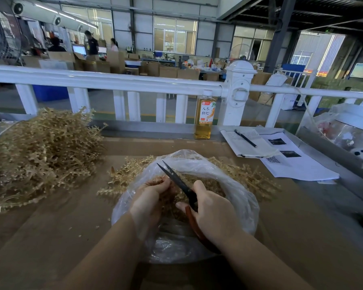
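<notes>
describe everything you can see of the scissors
The scissors have long, dark, metal-looking blades and reddish-brown handles. The blades are slightly parted at the tips and point up and left, away from the person. The right hand grips the handles, hiding much of them. The scissors are held above the open clear plastic bag, blades close beside the left hand, which pinches golden sprigs; whether blade and sprig touch cannot be told.

Left grip (149,198) pinching, right grip (215,214) clenched, close together
</notes>
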### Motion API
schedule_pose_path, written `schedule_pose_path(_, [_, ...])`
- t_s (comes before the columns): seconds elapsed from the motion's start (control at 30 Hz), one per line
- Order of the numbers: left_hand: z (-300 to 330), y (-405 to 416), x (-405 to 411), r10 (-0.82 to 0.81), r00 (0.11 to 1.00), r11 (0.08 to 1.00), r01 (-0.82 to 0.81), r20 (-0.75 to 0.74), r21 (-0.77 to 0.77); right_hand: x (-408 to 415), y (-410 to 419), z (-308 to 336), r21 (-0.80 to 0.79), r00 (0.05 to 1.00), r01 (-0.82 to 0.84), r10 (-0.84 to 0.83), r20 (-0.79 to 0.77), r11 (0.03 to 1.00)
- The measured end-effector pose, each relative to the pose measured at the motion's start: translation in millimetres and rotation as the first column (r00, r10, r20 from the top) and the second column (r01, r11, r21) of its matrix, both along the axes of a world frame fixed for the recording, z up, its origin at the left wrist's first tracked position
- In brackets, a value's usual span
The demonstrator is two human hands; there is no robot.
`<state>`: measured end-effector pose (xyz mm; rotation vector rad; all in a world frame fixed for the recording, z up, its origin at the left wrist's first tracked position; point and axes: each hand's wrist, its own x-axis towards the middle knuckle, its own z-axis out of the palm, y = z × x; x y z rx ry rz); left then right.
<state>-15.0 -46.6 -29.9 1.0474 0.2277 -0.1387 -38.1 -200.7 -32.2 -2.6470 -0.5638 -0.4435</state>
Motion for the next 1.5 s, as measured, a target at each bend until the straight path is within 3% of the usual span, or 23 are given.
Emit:
schedule_pose_path(0.37, [0.3, 0.1, -0.9, -0.002, 1.0, 0.999, 0.003, 0.01, -0.046, 1.4, -0.5, -1.5, -0.061, 0.998, 0.029, -0.026, 0.053, 0.998])
schedule_pose_path(0.7, [-0.8, 1.4, -1.2, -0.039, 0.999, 0.999, 0.039, 0.008, 0.0, -0.1, -1.5, -0.5, -0.078, 1.0, 0.002, 0.0, 0.021, 0.997])
schedule_pose_path(1.4, [-0.1, -5.3, 6.1, 0.024, 0.997, 0.991, -0.014, -0.074, 0.133, -0.9, -4.9, 3.0, -0.031, 0.995, 0.027, -0.03, -0.094, 0.999])
schedule_pose_path(1.5, [0.0, -1.5, 3.8, -0.066, 0.993, 0.989, 0.078, -0.094, 0.129, -0.7, -5.6, 5.4, 0.019, 0.994, 0.06, -0.058, -0.098, 0.998])
